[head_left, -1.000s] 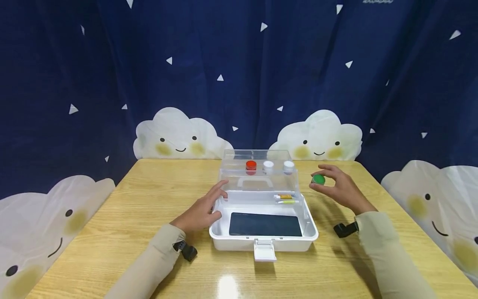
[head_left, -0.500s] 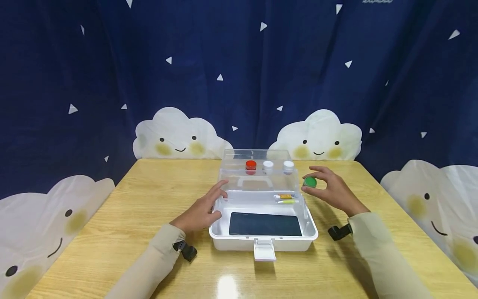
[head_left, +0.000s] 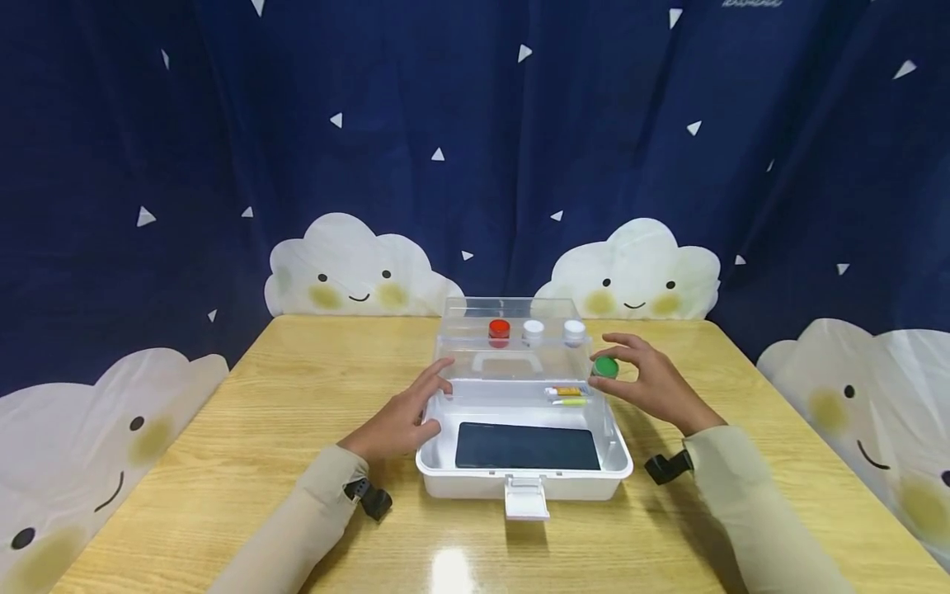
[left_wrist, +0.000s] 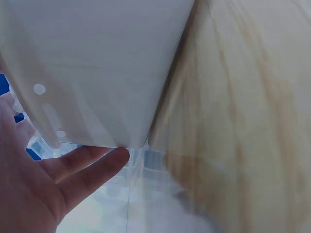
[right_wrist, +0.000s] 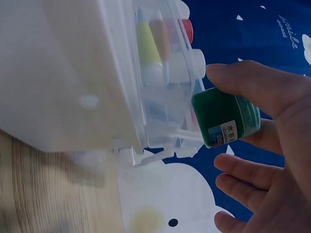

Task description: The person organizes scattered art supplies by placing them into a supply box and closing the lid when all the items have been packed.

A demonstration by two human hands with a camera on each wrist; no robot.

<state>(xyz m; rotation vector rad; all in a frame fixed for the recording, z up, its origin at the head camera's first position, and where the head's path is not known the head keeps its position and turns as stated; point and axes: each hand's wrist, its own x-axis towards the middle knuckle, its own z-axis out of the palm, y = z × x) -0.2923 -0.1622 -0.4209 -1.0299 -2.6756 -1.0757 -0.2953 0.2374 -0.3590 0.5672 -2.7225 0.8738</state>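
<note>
Between the thumb and fingers of my right hand [head_left: 660, 384] is a small paint jar with a green lid [head_left: 605, 367]. In the right wrist view the green paint jar [right_wrist: 218, 116] shows a printed label. It is held just off the right side of a white storage box [head_left: 445, 485], near its upper tray. The box's clear lid stands raised and its front latch [head_left: 525, 499] hangs down. My left hand [head_left: 401, 417] rests against the box's left side. Extended fingers [left_wrist: 92, 177] touch the box near its rear corner in the left wrist view.
A red-lidded jar [head_left: 500, 332] and two white-lidded jars [head_left: 533, 332] stand at the box's back tier. A tube with an orange label [head_left: 567, 391] and a yellow-green tube [head_left: 570, 402] lie in front of them. A dark flat panel [head_left: 527, 446] lies in the box's base.
My right hand has moved left with the green paint jar, from beside the box to the edge of its upper tray. My left hand and the box have stayed put.
</note>
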